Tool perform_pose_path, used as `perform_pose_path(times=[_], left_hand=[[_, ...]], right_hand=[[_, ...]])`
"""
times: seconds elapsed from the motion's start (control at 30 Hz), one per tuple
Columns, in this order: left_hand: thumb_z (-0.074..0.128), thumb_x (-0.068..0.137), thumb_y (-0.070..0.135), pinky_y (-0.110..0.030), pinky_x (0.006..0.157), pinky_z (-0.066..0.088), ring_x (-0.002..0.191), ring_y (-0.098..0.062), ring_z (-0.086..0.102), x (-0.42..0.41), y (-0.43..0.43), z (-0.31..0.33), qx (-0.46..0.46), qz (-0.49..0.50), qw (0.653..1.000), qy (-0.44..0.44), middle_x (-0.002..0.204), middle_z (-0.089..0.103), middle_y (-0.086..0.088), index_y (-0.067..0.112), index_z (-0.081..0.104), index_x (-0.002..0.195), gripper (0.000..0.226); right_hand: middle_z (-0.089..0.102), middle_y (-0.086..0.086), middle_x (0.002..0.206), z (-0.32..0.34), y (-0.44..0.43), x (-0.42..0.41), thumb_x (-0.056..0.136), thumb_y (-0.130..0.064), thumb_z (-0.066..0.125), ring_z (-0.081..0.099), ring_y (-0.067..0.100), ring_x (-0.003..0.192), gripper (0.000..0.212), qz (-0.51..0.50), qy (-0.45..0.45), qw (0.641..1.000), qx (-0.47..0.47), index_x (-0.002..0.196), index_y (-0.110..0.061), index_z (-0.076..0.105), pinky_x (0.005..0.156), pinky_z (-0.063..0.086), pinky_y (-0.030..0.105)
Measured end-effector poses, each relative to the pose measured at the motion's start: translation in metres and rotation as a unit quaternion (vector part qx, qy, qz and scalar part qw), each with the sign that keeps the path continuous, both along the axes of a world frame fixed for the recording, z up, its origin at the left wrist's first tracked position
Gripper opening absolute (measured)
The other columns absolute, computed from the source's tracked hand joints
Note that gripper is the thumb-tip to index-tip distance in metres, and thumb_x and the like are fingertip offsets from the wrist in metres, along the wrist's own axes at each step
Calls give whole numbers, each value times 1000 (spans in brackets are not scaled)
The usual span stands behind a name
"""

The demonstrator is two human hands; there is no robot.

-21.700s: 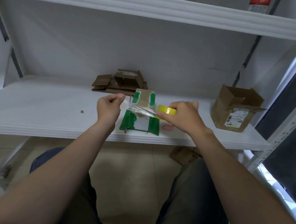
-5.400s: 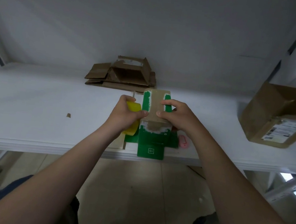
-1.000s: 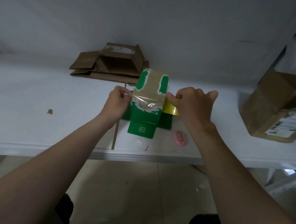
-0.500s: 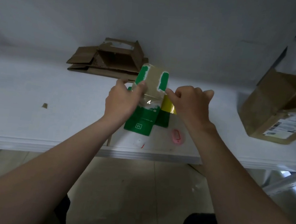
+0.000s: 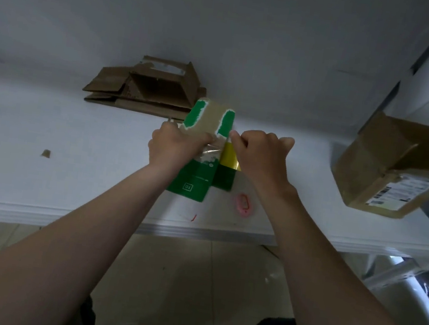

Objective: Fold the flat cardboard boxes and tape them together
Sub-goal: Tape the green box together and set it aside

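gripping the green box (image 5: 195, 176) with the left hand (image 5: 174, 146), fingers curling over its left edge around mid-length. closing the right hand (image 5: 260, 154) round the yellow tape roll (image 5: 229, 159), knuckles up, thumb and forefinger pinching at the box's right edge. stretching a short clear tape strip (image 5: 211, 148) across the box face between the two hands.

holding the box over the middle of the shelf (image 5: 40, 188), nearer the front edge than the back. keeping its long axis running front to back, tilting slightly, far end a touch to the right. pointing the torn, bare-brown flap end up and away toward the back edge, and the printed "10" end down toward the front edge. not showing whether that lower end is touching the shelf.

sharing the shelf with a small pink object (image 5: 243, 204) just beside the box toward the front edge, a flat cardboard pile (image 5: 146, 90) along the back edge behind the box, an open brown box (image 5: 392, 169) well apart near the right end, and a cardboard scrap (image 5: 46, 153) well off toward the left end.
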State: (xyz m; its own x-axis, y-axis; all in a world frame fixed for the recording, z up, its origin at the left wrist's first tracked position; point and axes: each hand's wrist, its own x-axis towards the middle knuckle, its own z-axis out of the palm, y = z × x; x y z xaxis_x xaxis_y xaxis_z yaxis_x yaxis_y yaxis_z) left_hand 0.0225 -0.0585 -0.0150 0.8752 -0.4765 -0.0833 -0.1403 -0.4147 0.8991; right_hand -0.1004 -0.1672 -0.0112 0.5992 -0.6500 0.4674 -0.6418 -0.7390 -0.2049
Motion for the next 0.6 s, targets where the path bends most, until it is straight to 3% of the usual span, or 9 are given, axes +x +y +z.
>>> perform_pose_path(times=[0.07,0.13,0.23,0.33,0.47,0.53,0.6], left_hand=[[75,39,72,-46,86,59,90,-22,71,6,7,-4,-65,-1,996,58,104,72,-2,12,65,119,100],[78,52,67,-47,87,59,88,-21,72,7,11,-8,-86,-4,994,66,100,75,0,14,68,119,85],[72,81,54,-48,86,59,85,-20,71,7,11,-12,-81,4,997,10,91,75,2,18,75,112,47],[66,90,49,-48,83,59,83,-19,70,8,13,-14,-86,9,996,-29,90,75,2,21,76,115,39],[53,101,42,-37,71,54,76,-20,64,9,17,-17,-39,3,985,-168,86,72,-2,21,74,117,34],[45,106,37,-31,60,42,72,-19,60,8,19,-18,0,1,966,-259,89,69,-7,16,72,120,37],[40,108,35,-31,62,37,77,-27,61,5,21,-18,39,3,941,-337,95,64,-12,10,69,119,40]], right_hand=[[36,-7,56,0,2,0,106,-44,40,43,22,65,54,4,-5,1000,2,55,-26,33,75,19,38],[36,-6,56,0,2,-1,106,-43,41,42,21,65,55,7,-11,1000,10,54,-26,33,75,19,38],[38,-6,56,-1,0,-1,106,-42,42,44,22,68,55,12,-24,999,38,53,-26,36,76,18,38],[40,-4,56,-1,-3,-1,105,-42,44,47,23,72,55,17,-39,997,60,53,-24,39,76,19,38],[43,-2,58,-1,-5,0,103,-42,46,47,22,73,55,22,-43,996,76,53,-21,43,77,20,37],[47,-1,60,0,-5,0,103,-43,46,49,21,74,54,21,-40,996,72,54,-20,46,78,20,37],[44,-2,59,0,-4,0,103,-42,47,47,21,72,54,20,-34,997,66,54,-21,44,78,20,38]])
